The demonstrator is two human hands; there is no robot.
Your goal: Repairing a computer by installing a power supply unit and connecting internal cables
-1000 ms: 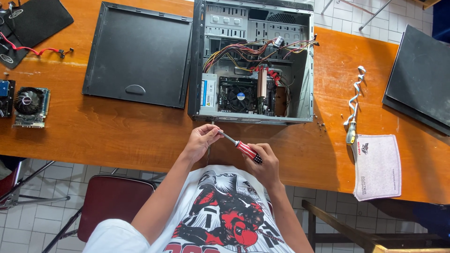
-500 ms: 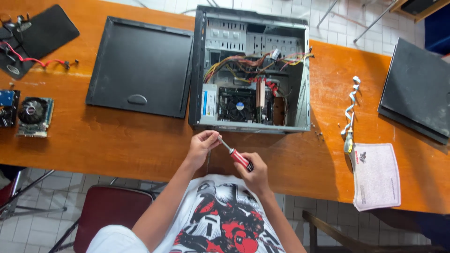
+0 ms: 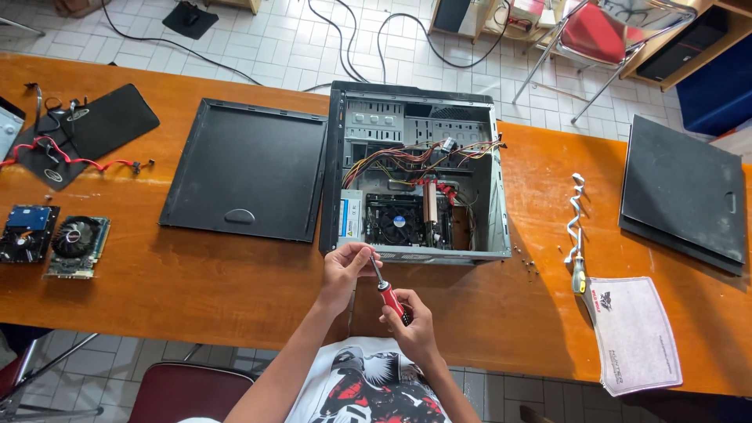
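Orange table (image 3: 196, 290), open computer case (image 3: 415, 180); right hand (image 3: 413, 321) grips red screwdriver (image 3: 388, 294), left hand (image 3: 348, 266) pinches its tip, hiding it; white printed sheet (image 3: 634, 333) lies right

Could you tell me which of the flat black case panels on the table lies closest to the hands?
The side panel lying flat just left of the open computer case, with an oval grip dent near its front edge. The other panel lies at the table's far right end, well away from both hands.

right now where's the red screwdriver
In the head view, the red screwdriver is low and centre, handle in the right hand, tip pinched by the left hand, just before the open computer case.
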